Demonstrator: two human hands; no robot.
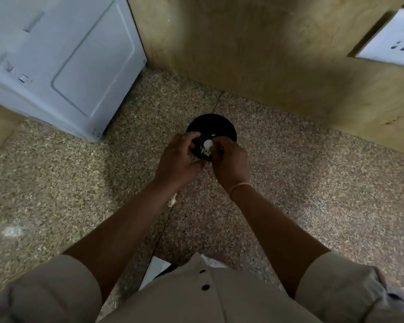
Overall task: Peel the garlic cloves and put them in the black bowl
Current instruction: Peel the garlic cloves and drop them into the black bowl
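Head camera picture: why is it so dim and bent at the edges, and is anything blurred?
Head view: dim, uneven light, with a dark shadow on the speckled counter beside the left hand; the wide-angle lens bows the white appliance and wall socket; slight blur softens everything, and the garlic clove shows as a pale overexposed blob against the black bowl.

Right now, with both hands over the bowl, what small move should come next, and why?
Probably let the garlic clove drop into the black bowl. The right hand pinches it over the bowl, it looks white and bare, and white pieces already lie inside. The left hand curls close beside it; whether skin clings is too blurred to tell.
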